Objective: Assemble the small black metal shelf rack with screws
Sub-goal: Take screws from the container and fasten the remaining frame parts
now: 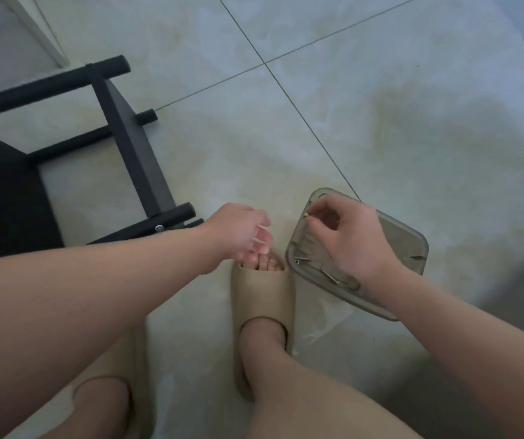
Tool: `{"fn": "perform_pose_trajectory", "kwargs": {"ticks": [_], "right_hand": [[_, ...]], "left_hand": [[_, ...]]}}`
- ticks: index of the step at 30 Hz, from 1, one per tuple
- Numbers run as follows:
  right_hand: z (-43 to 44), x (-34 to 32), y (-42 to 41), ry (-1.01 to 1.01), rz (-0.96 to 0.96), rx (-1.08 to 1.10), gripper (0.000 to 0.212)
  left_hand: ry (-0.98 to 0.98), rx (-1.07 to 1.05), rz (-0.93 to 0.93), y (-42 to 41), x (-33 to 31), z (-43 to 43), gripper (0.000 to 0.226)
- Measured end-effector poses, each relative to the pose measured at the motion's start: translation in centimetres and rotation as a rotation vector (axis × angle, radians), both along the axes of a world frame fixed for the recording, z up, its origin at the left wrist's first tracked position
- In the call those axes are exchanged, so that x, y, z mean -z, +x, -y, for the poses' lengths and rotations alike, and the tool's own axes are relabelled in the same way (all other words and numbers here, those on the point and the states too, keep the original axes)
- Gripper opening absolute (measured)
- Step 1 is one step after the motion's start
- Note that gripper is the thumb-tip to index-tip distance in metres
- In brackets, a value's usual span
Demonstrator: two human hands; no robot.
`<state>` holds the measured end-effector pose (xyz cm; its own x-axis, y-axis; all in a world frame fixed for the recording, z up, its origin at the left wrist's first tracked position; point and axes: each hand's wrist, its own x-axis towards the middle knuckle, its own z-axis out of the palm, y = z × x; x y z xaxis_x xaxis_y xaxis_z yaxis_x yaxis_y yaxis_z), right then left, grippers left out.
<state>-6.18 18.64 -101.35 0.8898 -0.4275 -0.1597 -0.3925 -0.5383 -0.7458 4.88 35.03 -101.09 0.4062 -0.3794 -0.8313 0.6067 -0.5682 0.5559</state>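
Tiled floor (pixel 381 106), person crouched, view straight down. Beige slipper (pixel 264 296) near centre with a foot in it, toes pointing far. Second slipper (pixel 134 359) near left, mostly hidden under the left forearm. White furniture leg (pixel 42 30) in the far left corner. Smoky clear tray (pixel 412 248) lies on the floor just right of the centre slipper, turned diagonal. Loose screws (pixel 330 276) lie in its near-left part.

Rack (pixel 127 137) at left, well apart from the tray, lying on its side on the floor. Its round tubes have their long axis running from the left edge toward the far right, capped ends pointing right. A flat bar crosses them, running far to near. Fitted screw (pixel 158 228) shows silver on the nearest tube, just left of the left wrist. The left forearm blocks the rack's near end.

Right hand (pixel 349 245) is over the tray, covering its middle. Thumb and forefinger pinch a screw (pixel 306 214) at the tray's far-left corner, screw pointing left.

Left hand (pixel 238 232) hovers between rack and tray, above the slipper toes, fingers loosely curled. Thin pale slivers cross the fingers, possibly screws, but blurred, so cannot tell whether it grips anything.
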Motion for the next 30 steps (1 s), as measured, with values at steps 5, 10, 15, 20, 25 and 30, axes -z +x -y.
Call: {"fn": "perform_pose_trajectory", "kwargs": {"ticks": [5, 10, 15, 20, 25, 30], "right_hand": [[-4.6, -4.7, 3.2, 0.017, 0.126, -0.144, 0.014], [-8.8, -6.1, 5.8, 0.069, 0.201, -0.222, 0.012], [-10.9, -4.0, 8.5, 0.067, 0.173, -0.207, 0.01], [-12.2, -1.1, 12.0, -0.154, -0.018, -0.496, 0.033], [-12.4, 0.4, 14.3, -0.488, -0.069, -0.909, 0.095], [-12.0, 1.4, 16.3, -0.612, -0.107, -1.114, 0.119]], "left_hand": [[-0.197, -0.089, -0.303, 2.0, -2.6, -1.9, 0.052], [-0.297, -0.164, -0.366, 4.5, -3.8, -5.5, 0.046], [-0.299, -0.217, -0.305, 7.5, -3.3, -10.2, 0.025], [-0.278, -0.287, -0.073, 11.2, -1.8, -14.3, 0.032], [-0.126, -0.388, 0.198, 12.7, 1.5, -17.2, 0.025], [-0.097, -0.104, 0.178, 11.5, 4.3, -16.7, 0.029]]}}
